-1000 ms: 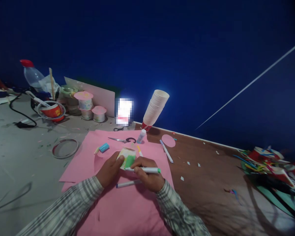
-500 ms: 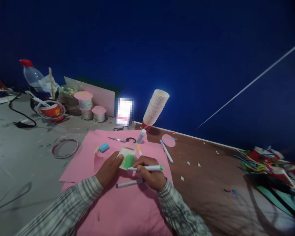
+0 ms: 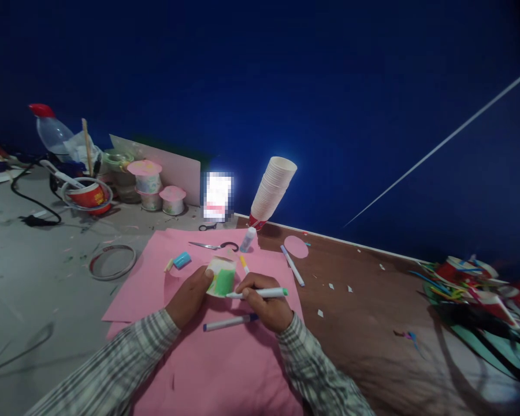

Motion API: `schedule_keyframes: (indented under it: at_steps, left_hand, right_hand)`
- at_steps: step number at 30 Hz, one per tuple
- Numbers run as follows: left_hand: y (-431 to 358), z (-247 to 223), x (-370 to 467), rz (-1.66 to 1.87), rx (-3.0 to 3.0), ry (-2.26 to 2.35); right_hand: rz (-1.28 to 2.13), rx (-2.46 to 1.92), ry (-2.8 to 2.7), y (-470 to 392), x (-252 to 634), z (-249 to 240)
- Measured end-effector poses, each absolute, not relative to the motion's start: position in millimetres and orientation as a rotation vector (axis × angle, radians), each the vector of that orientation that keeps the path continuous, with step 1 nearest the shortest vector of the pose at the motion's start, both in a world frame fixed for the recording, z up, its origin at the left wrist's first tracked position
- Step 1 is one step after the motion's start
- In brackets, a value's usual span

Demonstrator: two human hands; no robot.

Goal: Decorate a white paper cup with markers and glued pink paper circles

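Note:
My left hand (image 3: 190,296) grips a small white paper cup (image 3: 223,279) with a green patch and some yellow on its side. A white marker with a green end (image 3: 271,293) is held in my right hand (image 3: 265,303), its tip at the cup's lower edge. Pink paper (image 3: 216,370) lies beneath both hands. Below the cup rests a blue-ended marker (image 3: 229,322). Scissors (image 3: 214,247), a glue stick (image 3: 247,240), a yellow marker (image 3: 244,264) and a blue piece (image 3: 182,260) are just beyond.
Stacked paper cups (image 3: 273,188) lean near the wall, beside a pink disc (image 3: 296,247) and a purple marker (image 3: 292,266). To the left are a tape roll (image 3: 112,262), pink-topped cups (image 3: 172,200) and a bottle (image 3: 52,132). Colourful scraps (image 3: 459,283) lie far right.
The view has shifted slightly. The green patch on the cup looks a little larger, and the cup has turned slightly between my hands. Both hands keep their holds.

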State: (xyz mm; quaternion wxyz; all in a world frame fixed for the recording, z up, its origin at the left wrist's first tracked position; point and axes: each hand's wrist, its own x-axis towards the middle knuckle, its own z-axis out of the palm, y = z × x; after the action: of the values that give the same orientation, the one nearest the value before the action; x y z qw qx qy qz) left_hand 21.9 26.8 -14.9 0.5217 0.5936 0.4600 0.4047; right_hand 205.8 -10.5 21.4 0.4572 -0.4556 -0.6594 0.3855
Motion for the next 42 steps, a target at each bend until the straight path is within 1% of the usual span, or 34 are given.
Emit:
schedule_keyframes:
  at_steps: [15,19,27,37,42]
  left_hand:
    - [28.5,-21.4,21.8,1.019,1.358,1.072]
    - [28.2,-21.2,22.0,1.027,1.367,1.063]
    - [26.7,-15.1,21.9,0.987,1.428,1.105]
    - [27.0,-14.9,20.7,0.974,1.477,1.094]
    - [27.4,-20.3,21.1,0.987,1.455,1.068]
  right_hand:
    - [0.997,-1.129,-1.573,-8.7,206.7,19.9]
    - [0.955,-1.121,-1.53,-9.6,205.4,20.6]
    - [0.899,-1.102,-1.612,-11.7,201.6,22.1]
    - [0.931,-1.1,-1.65,-11.5,201.8,21.4]
    - [0.855,-1.141,-1.506,-10.2,202.3,21.4]
